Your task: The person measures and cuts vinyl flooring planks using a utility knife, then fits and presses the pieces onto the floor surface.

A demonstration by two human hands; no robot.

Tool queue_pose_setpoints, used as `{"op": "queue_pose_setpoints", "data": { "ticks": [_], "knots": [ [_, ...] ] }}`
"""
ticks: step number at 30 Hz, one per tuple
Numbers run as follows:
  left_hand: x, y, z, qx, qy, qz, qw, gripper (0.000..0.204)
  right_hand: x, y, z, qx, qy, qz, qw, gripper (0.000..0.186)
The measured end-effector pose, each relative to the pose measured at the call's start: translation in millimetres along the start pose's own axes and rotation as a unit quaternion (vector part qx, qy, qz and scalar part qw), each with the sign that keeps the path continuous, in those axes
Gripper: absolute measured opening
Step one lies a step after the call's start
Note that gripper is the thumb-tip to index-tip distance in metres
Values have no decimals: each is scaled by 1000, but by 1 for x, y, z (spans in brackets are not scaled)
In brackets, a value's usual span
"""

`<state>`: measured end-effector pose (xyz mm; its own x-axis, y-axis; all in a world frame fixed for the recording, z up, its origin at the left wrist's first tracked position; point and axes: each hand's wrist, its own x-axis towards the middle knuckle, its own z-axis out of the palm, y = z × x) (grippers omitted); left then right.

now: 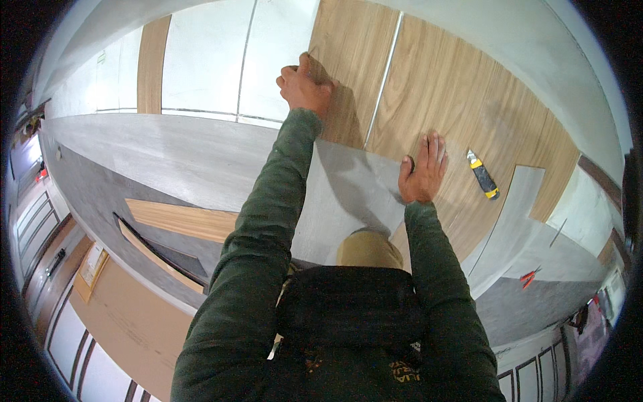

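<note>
Wood-grain plank under flat, open right hand; left hand clenched, knuckles against the plank's far edge

Room under flooring work, part wood-look planks, part bare grey underlay.

Wood-grain plank flooring fills upper right of frame; grey underlay runs across the middle left and lower right. White wall panels with thin dark seams at upper centre, one wood-tone vertical strip at upper left. Loose plank lies left of centre beside a dark narrow gap. Flat brown cardboard at lower left. White panelled wall sections at lower right and lower left edges. Light even, cool.
</note>
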<state>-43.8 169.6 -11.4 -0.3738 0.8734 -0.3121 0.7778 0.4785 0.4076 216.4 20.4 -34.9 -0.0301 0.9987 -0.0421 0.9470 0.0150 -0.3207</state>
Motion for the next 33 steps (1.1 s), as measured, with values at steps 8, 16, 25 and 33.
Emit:
{"op": "queue_pose_setpoints", "data": {
  "ticks": [8, 16, 25, 33],
  "knots": [
    [-2, -4, 24, -4, 77, 32, 997, 85, 5, 1, 1, -1, 14, -24, 1000, 57],
    [-4, 1, 17, 10, 49, 38, 998, 72, 4, 2, 2, -11, 0, -9, 1000, 60],
    [84, 28, 10, 19, 76, 118, 990, 85, 8, -7, 4, 7, -10, -13, 1000, 60],
    [50, 61, 19, 52, 62, 195, 977, 94, 7, 3, 4, -2, -11, -11, 1000, 59]
  ]
}}
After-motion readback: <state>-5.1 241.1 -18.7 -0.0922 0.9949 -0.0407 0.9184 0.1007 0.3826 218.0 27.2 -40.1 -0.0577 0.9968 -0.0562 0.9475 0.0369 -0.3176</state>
